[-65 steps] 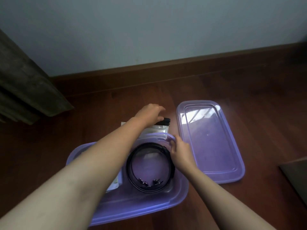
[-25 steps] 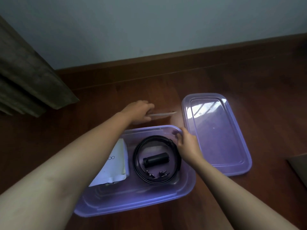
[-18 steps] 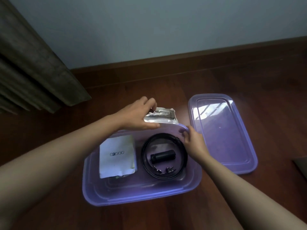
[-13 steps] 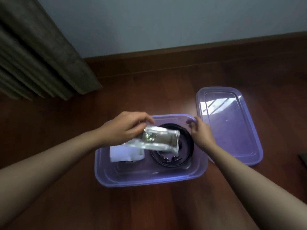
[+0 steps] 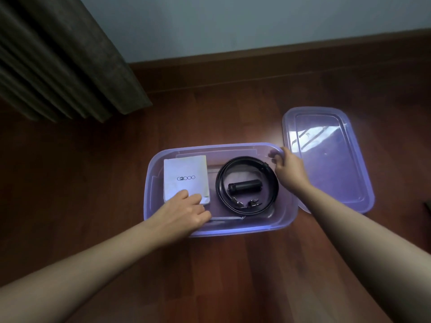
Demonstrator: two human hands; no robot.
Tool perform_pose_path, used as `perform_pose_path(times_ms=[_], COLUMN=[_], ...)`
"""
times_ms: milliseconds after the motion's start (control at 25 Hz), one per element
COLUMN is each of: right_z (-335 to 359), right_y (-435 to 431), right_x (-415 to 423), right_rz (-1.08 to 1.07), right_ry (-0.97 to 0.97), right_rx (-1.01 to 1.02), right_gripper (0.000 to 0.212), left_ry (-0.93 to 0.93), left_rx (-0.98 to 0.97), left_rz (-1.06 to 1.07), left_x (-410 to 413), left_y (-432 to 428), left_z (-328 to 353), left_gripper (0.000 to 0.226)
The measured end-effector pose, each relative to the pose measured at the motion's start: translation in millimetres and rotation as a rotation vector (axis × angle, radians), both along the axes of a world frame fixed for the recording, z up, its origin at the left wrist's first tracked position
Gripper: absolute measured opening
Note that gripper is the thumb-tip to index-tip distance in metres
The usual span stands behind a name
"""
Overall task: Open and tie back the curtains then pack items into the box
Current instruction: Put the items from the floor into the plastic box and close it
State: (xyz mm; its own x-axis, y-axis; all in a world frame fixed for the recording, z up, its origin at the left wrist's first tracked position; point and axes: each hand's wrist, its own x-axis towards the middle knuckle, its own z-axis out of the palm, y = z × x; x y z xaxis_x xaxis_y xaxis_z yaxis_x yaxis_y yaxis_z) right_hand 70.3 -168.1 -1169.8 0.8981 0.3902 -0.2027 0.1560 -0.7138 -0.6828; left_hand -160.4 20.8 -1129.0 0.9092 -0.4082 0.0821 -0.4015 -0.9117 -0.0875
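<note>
Centre frame, the translucent purple plastic box (image 5: 256, 230), rounded-cornered, is sitting on glossy wood floor (image 5: 233, 276). The right hand (image 5: 289, 171) is pinching its rim; the left hand (image 5: 184, 213) is resting inside, grip unclear.

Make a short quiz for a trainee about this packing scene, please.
1. True or false: the lid lies on top of the box.
2. What lies inside the coiled belt? A) a black cylinder B) a red ball C) nothing
3. Which hand grips the box's rim?
Key: 1 false, the lid lies on the floor beside it; 2 A; 3 the right hand.
</note>
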Motion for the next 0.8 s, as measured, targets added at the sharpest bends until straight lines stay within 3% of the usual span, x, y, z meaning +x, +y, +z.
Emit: perform_pose_path(times_ms=[120,360,520,600,800], right_z=[1,1,0,0,3], right_y=[-1,-1,-1,-1,0], right_x=[0,0,1,1,0], right_rz=[-0.001,0.001,0.001,-0.001,-0.005], right_ry=[0.012,0.0,-0.006,0.0,0.009], right_rx=[0.004,-0.007,-0.016,-0.009,0.003], right_gripper=[0.023,0.023,0.023,0.023,0.024], left_ry=[-0.066,0.181,0.251,0.238,0.246], left_rx=[0.004,-0.208,-0.067,-0.099,-0.402], left_rz=[0.079,0.327,0.33,0.311,0.328], left_x=[3,4,5,7,4], left_y=[2,1,1,3,0], left_z=[-8,-8,-12,-12,-11], left_gripper=[0.016,0.016,0.016,0.015,0.048])
